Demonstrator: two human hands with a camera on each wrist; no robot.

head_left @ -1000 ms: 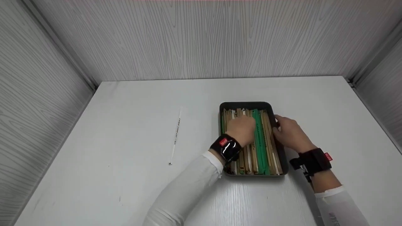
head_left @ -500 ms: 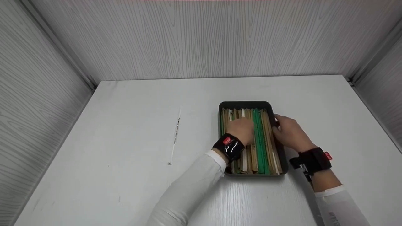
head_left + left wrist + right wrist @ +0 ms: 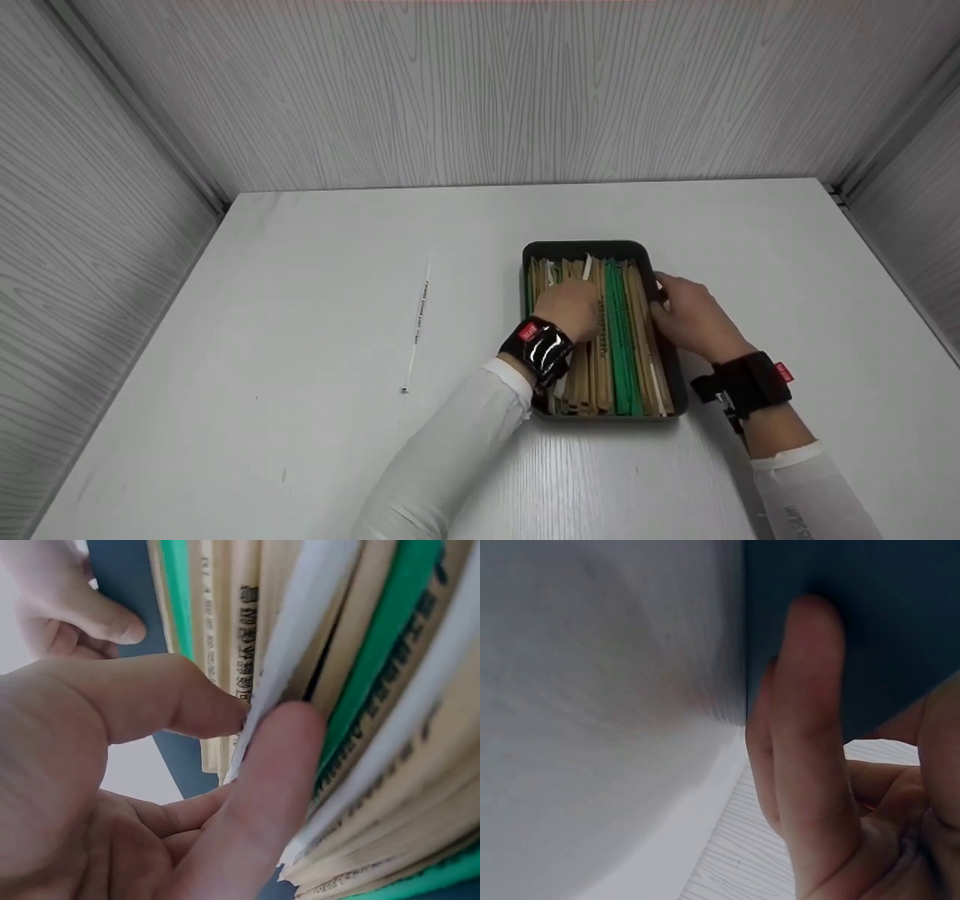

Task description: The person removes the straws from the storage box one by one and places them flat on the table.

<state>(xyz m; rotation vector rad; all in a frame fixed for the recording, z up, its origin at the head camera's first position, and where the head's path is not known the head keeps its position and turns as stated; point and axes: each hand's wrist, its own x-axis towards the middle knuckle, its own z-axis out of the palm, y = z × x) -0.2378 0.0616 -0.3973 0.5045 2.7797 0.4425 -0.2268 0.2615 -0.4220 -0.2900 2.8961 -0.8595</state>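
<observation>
A dark rectangular box (image 3: 585, 249) holds a tight row of long slim paper packets in brown, green and white. Inside it, my left hand (image 3: 568, 309) pinches a white packet (image 3: 289, 637) between thumb and finger; the left wrist view shows this closely. That packet's upper end leans right in the head view. A green packet (image 3: 619, 337) stands to the right of the hand. My right hand (image 3: 697, 315) holds the box's right side. Its fingers (image 3: 810, 690) lie against the outer wall, and its thumb (image 3: 112, 619) reaches over the rim.
Left of the box, a thin white printed strip (image 3: 421, 311) with a dark spot at its near end lies on the white table (image 3: 300, 315). Pale wood-grain panels (image 3: 480, 90) enclose the table at the back and both sides.
My left hand has shifted slightly left within the box. The white packet's top now tilts right, and more brown packets show beside the green one. My right hand and the box stay put.
</observation>
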